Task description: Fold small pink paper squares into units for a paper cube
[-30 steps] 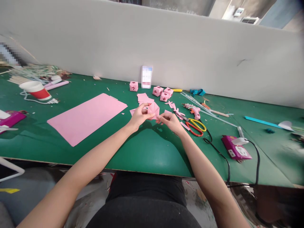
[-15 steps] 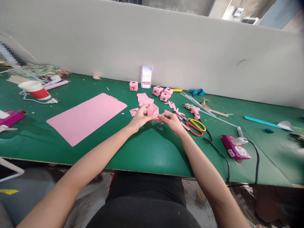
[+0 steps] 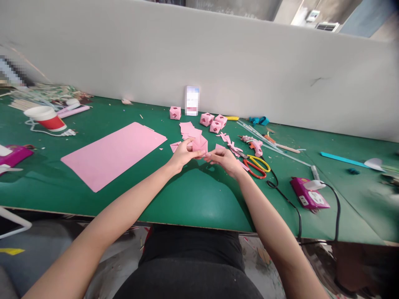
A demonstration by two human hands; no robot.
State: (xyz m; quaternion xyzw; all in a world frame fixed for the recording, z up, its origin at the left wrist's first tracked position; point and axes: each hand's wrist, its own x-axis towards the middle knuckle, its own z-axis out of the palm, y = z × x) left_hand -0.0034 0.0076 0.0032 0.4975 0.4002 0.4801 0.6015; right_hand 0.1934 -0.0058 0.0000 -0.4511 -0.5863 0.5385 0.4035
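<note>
Between my two hands is a folded pink paper piece, held just above the green table. My left hand grips it from the left, thumb along its lower edge. The fingers of my right hand pinch its lower right corner. Part of the piece is hidden by my fingers. Just behind it lie cut pink paper squares, and a small folded piece rests left of my left hand. Several finished-looking pink paper cubes with cut-out openings stand farther back.
A large pink sheet lies to the left, near a red-and-white paper cup. To the right are scissors, pink paper scraps, a pink glue gun and a purple power strip. A phone leans against the partition.
The folded piece has turned slightly and shifted a little to the left, showing a flatter face. Both hands keep their grip, and my right fingers have moved slightly at the corner.
</note>
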